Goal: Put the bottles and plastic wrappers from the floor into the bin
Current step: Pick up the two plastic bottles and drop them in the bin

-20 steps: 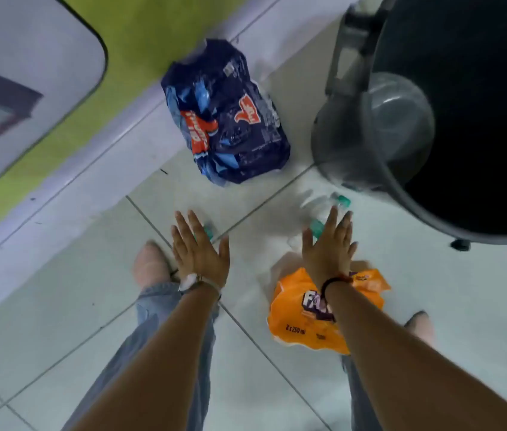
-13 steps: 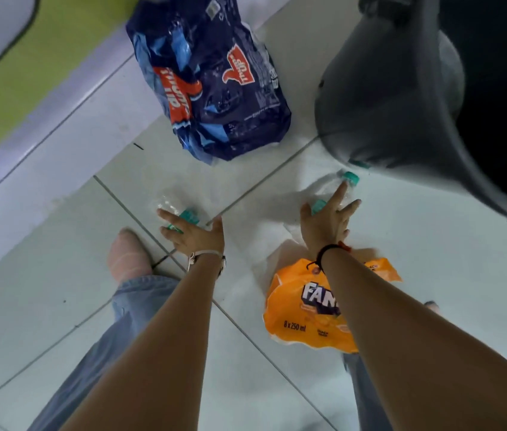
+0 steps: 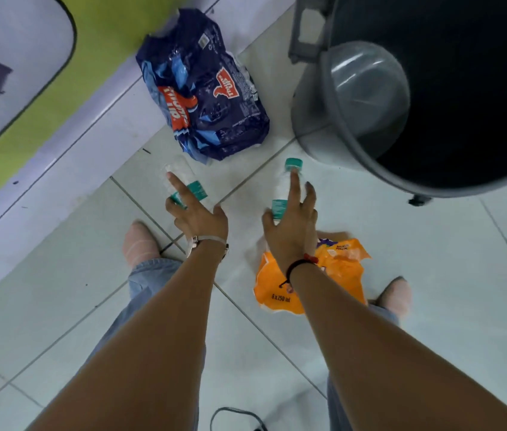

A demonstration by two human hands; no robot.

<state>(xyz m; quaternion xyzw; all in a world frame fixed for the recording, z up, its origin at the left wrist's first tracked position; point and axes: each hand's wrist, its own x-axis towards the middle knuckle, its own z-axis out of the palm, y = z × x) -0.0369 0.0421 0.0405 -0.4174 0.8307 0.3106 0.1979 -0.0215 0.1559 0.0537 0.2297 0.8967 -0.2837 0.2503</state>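
Two clear plastic bottles with teal labels are in my hands above the tiled floor. My left hand [image 3: 197, 217] is shut on the left bottle [image 3: 183, 178], index finger stretched along it. My right hand [image 3: 292, 222] is shut on the right bottle [image 3: 286, 188], whose teal cap points away from me. A crumpled dark blue wrapper [image 3: 214, 110] lies on the floor beyond my hands. An orange wrapper [image 3: 336, 269] lies under my right wrist. The grey bin [image 3: 333, 126] with a black inside stands at the upper right, its rim close to the right bottle's cap.
A green and white wall panel [image 3: 96, 42] runs along the left above a pale skirting strip. My two feet [image 3: 138, 244] stand either side of the orange wrapper. A dark cable [image 3: 233, 415] loops on the floor near the bottom edge.
My hands came down onto the two bottles and closed around them. Both bottles are now off the floor, the right one raised toward the bin.
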